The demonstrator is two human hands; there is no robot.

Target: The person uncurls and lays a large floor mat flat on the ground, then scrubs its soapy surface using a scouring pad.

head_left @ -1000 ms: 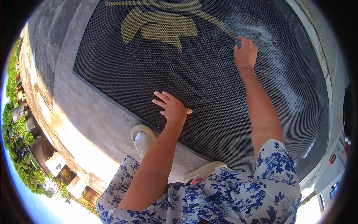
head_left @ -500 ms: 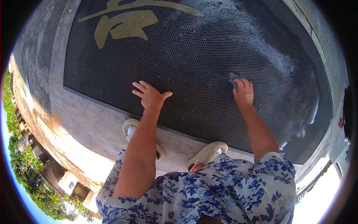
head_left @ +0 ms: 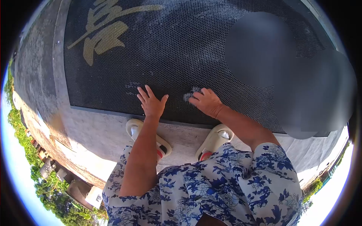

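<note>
A large black honeycomb mat with a yellow character on it lies on the grey ground. My left hand rests on the mat near its front edge, fingers spread and nothing held. To the right of it, my right hand is curled down against the mat, fingers bent. Whitish suds show on the mat just beside its fingertips. Whatever the right hand may hold is hidden beneath it. Pale streaks of foam cross the upper part of the mat.
My two feet in cream slippers stand at the mat's front edge. Concrete ground borders the mat. Blurred round patches cover the right side. Green plants and pots are at the lower left.
My right hand has moved down and left across the mat, closer to my left hand. My left hand stays spread on the mat. The view has shifted, and the blurred patches are new.
</note>
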